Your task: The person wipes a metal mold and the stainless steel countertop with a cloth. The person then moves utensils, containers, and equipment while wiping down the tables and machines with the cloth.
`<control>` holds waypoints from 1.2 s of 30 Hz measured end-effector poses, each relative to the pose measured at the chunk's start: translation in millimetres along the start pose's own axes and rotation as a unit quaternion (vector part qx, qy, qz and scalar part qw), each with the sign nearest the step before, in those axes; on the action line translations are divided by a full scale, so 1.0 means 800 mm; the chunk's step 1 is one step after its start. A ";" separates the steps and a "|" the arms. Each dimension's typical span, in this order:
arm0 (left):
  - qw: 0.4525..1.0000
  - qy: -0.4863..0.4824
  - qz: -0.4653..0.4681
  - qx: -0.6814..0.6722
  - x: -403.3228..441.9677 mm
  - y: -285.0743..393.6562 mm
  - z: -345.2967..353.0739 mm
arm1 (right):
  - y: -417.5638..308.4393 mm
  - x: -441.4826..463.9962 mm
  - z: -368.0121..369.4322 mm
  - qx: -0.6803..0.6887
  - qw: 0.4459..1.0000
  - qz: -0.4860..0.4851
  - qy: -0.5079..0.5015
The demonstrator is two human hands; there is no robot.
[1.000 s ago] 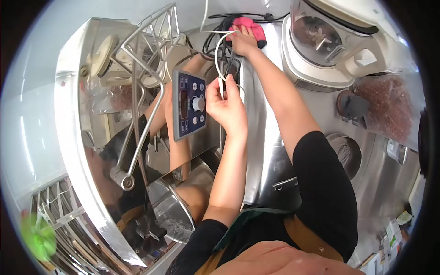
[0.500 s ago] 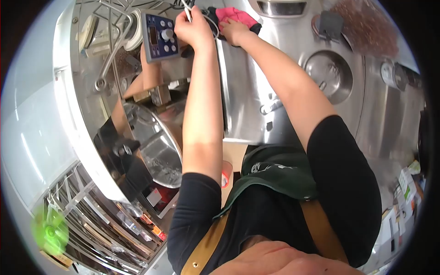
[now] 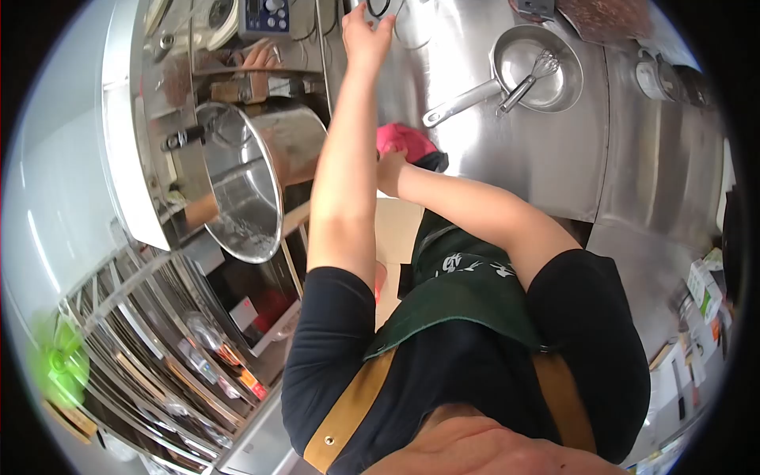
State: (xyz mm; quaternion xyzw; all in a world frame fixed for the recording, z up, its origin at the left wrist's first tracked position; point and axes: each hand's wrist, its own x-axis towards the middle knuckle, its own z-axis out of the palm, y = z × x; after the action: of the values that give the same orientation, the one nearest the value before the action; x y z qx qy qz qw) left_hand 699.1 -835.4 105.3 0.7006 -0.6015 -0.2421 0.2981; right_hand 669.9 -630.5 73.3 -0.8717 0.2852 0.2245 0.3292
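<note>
My left hand is raised over the metal counter's far left part, with thumb and fingers apart and nothing between them. A dark cable loop and a thin cable show beside its fingertips. My right hand is closed on a pink and black cloth at the counter's near edge. Left of my left forearm, a large steel bowl lies tilted on its side. The control panel with a round knob shows at the top left.
On the counter stands a steel pan with a whisk in it, its handle pointing left. A bag of reddish-brown contents lies at the far right. Racks of trays and a green fan are at the lower left.
The view has shifted down and toward the body. My right hand has drawn the pink cloth to the counter's near edge. My left hand has let go of the white cable and opened.
</note>
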 end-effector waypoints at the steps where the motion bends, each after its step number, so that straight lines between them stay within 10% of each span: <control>1: 0.973 0.193 0.117 -0.048 -0.044 0.020 0.009 | 0.000 -0.010 0.028 -0.009 0.999 -0.032 0.007; 7: 0.991 0.094 0.094 -0.031 -0.338 0.011 -0.040 | 0.078 -0.169 0.112 0.019 0.970 -0.120 0.213; 16: 0.892 0.061 -0.432 -0.121 -0.743 -0.161 -0.075 | 0.162 -0.263 0.142 -0.071 0.957 -0.112 0.259; 22: 0.868 0.111 -0.458 -0.157 -0.815 -0.202 -0.121 | 0.092 -0.064 0.093 -0.109 0.915 -0.216 0.322; 26: 0.863 0.132 -0.455 -0.177 -0.878 -0.240 -0.161 | 0.090 0.052 0.036 -0.173 0.897 -0.022 0.407; 36: 0.766 0.165 -0.571 -0.246 -0.983 -0.294 -0.163 | -0.020 -0.020 0.147 -0.113 0.913 -0.084 0.382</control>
State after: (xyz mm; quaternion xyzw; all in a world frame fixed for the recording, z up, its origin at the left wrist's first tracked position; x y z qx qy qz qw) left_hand 829.0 -19.6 15.7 0.8464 0.0481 -0.3883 0.3613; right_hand 644.8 -532.7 9.6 -0.9432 0.2874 -0.1234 0.1119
